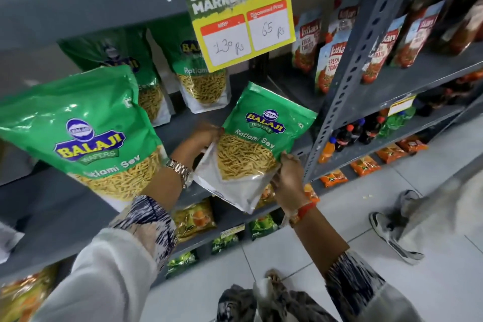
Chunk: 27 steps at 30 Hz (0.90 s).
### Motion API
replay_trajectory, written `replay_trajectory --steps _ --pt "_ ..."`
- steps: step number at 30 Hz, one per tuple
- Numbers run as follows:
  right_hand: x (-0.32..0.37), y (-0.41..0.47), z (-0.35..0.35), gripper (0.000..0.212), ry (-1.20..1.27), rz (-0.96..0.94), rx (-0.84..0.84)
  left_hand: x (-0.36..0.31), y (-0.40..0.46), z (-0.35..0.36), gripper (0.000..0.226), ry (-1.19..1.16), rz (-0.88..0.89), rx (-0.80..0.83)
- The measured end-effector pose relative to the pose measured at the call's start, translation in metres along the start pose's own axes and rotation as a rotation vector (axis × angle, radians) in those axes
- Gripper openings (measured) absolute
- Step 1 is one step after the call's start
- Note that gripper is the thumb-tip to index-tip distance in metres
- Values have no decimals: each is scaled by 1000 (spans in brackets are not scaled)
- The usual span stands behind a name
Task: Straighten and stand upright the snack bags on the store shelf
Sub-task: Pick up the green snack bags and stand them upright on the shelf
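A green Balaji sev bag [257, 144] leans to the right at the front edge of the grey shelf [172, 128], its lower end hanging past the edge. My left hand [202, 138] grips its left side and my right hand [288, 178] grips its lower right corner. Another green sev bag [78, 133] stands close to the camera on the left, tilted slightly. Two more sev bags [201, 76] stand upright at the back of the shelf, the left one [146, 86] partly hidden behind the near bag.
A yellow-green price sign [243, 15] hangs from the shelf above. Tomato ketchup pouches [332, 60] fill the shelf to the right, past a perforated steel upright [347, 81]. Drink bottles and orange packets sit on lower shelves. Another person's shoe [392, 235] is on the tiled floor.
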State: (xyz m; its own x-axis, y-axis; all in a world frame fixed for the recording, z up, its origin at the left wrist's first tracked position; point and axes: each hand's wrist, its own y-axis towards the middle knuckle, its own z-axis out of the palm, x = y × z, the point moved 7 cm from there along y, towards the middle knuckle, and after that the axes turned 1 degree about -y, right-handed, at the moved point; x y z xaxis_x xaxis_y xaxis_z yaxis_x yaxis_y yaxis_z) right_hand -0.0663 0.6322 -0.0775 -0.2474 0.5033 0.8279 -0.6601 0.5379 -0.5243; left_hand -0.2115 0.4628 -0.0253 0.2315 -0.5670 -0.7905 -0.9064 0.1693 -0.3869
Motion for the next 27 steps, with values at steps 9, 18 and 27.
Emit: replay_trajectory --steps 9,18,27 --pt "37 -31 -20 30 72 -211 11 42 -81 4 23 -409 67 -108" --pt "40 -59 -35 15 18 -330 232 53 -153 -11 21 -554 160 -108" --pt "42 -60 -21 15 96 -336 265 44 -154 -16 23 -603 185 -205"
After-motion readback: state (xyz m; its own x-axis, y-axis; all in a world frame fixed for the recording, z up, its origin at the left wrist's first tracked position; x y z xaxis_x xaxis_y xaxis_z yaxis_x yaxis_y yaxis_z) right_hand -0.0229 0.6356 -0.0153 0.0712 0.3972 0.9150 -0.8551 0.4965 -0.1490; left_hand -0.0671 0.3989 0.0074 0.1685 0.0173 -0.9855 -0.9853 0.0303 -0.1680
